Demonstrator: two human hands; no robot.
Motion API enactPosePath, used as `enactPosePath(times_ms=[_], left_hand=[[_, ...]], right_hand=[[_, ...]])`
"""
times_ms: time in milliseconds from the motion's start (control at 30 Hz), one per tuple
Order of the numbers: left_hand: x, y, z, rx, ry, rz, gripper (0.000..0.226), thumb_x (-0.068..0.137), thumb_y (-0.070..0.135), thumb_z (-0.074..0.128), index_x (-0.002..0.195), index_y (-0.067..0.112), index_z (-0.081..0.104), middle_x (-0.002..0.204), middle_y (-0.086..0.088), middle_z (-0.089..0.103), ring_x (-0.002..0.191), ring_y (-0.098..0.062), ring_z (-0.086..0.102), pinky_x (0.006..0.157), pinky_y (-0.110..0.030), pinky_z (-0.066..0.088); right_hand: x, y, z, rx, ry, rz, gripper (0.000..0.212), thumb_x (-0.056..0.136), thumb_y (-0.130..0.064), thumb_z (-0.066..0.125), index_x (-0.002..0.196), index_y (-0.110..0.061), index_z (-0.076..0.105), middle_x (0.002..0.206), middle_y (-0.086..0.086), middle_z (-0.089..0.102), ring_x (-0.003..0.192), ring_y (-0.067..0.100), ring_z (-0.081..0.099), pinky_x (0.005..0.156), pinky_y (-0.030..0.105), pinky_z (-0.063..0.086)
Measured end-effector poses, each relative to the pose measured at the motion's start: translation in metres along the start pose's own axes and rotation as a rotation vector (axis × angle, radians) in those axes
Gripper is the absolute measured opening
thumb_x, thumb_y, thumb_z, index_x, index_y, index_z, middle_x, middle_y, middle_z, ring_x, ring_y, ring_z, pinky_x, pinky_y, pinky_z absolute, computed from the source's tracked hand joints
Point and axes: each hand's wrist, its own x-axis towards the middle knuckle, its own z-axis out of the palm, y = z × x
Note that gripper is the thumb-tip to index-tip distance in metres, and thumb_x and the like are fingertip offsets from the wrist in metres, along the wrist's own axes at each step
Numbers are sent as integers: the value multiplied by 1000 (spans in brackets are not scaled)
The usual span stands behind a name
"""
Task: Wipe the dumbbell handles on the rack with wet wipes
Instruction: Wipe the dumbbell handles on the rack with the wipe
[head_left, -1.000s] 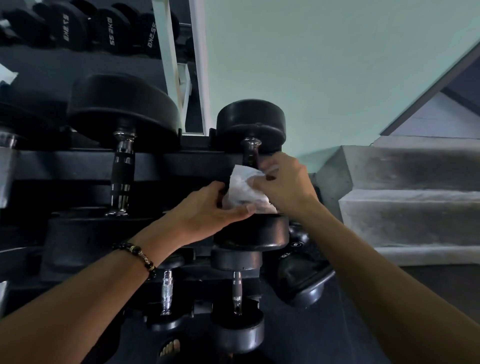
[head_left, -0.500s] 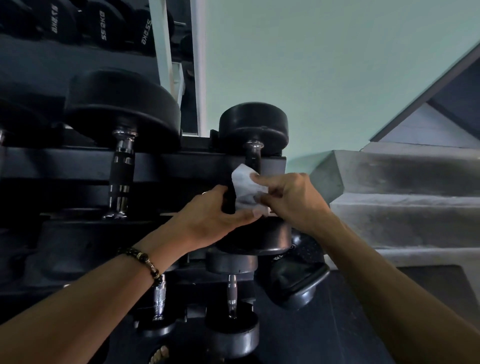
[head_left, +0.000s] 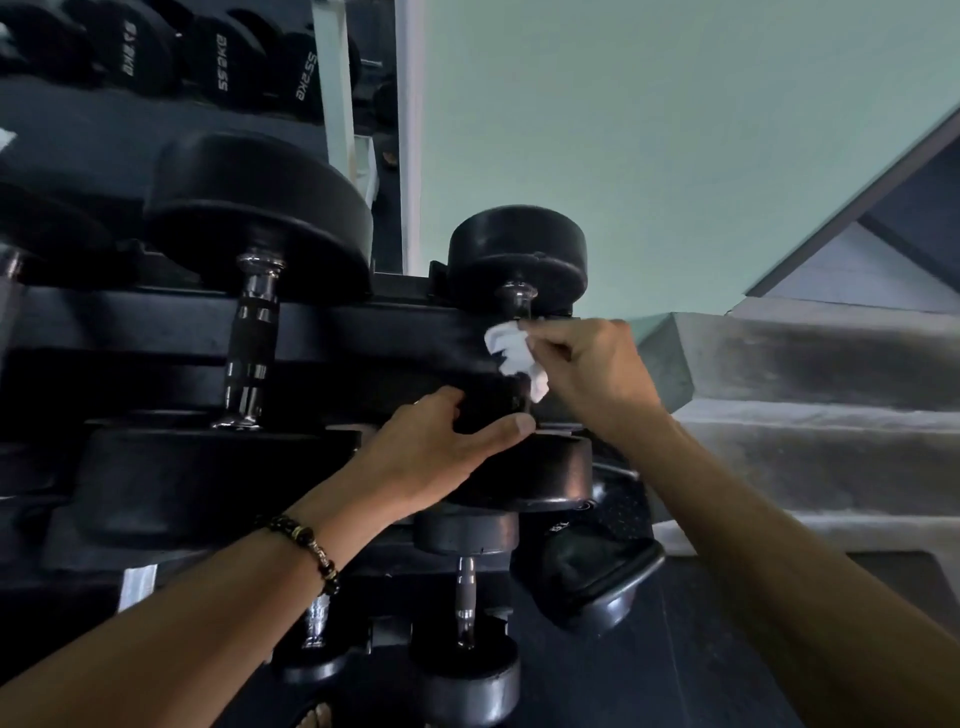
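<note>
A black dumbbell (head_left: 517, 249) lies at the right end of the rack's upper shelf (head_left: 363, 327), its chrome handle (head_left: 515, 301) showing just below the far head. My right hand (head_left: 592, 374) pinches a crumpled white wet wipe (head_left: 514, 358) against the upper part of that handle. My left hand (head_left: 441, 447) grips the lower part of the same handle, thumb across the front, just above the near head (head_left: 540, 473). The middle of the handle is hidden by the wipe and my fingers.
A larger dumbbell (head_left: 254, 332) lies to the left on the same shelf. Smaller dumbbells (head_left: 465, 597) sit on the lower tier, with a black kettlebell-like weight (head_left: 592, 571) beside them. Concrete steps (head_left: 805, 395) rise at the right. A mirror (head_left: 156, 62) reflects more weights.
The right hand has slid the wipe up the handle toward the far head, and the wipe is more bunched. The left hand stays gripping low on the handle.
</note>
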Motion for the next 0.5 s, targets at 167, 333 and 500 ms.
enactPosePath(times_ms=[167, 333, 500], left_hand=[[-13, -3, 11, 25, 78, -16, 65, 76, 83, 41, 96, 24, 59, 80, 7, 66, 72, -6, 62, 58, -24, 43], [-21, -5, 11, -32, 67, -37, 58, 74, 80, 54, 102, 30, 58, 82, 10, 68, 72, -3, 64, 59, -21, 45], [-21, -3, 9, 4, 94, -54, 85, 69, 81, 56, 129, 22, 52, 96, 12, 67, 80, 0, 59, 71, -18, 49]], right_hand=[[11, 6, 12, -4, 77, 36, 18, 91, -12, 64, 102, -15, 78, 64, -4, 68, 55, 6, 57, 63, 25, 51], [-18, 14, -7, -75, -187, -166, 21, 88, -3, 68, 104, -12, 77, 80, -6, 75, 64, -9, 60, 70, 17, 54], [27, 8, 5, -131, 82, -122, 29, 90, -25, 53, 91, -7, 76, 69, 11, 71, 60, 27, 64, 62, 39, 54]])
